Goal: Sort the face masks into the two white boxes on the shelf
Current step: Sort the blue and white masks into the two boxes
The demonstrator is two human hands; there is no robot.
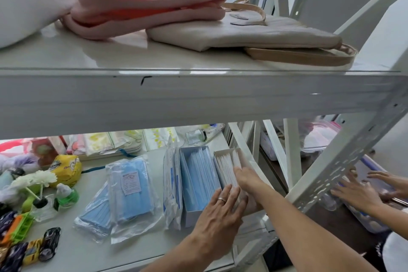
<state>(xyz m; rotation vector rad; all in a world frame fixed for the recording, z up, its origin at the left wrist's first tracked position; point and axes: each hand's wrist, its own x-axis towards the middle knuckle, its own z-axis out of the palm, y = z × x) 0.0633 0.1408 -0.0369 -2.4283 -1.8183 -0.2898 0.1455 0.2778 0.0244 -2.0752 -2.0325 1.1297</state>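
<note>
- Left hand (220,210) lies flat, fingers straight, across the boxes' near ends.
- Right hand (246,178) is on the white masks (226,166) in the right box (244,158); can't tell if it's pinching.
- Blue masks (202,174) fill the left box (190,218); bagged masks (130,185) lie further left.

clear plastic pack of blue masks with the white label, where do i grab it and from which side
Pinch the slack plastic margin at the near end of the clear plastic pack of blue face masks, coming from the front: it lies flat on the white shelf, with upright packets close on its right.
</note>
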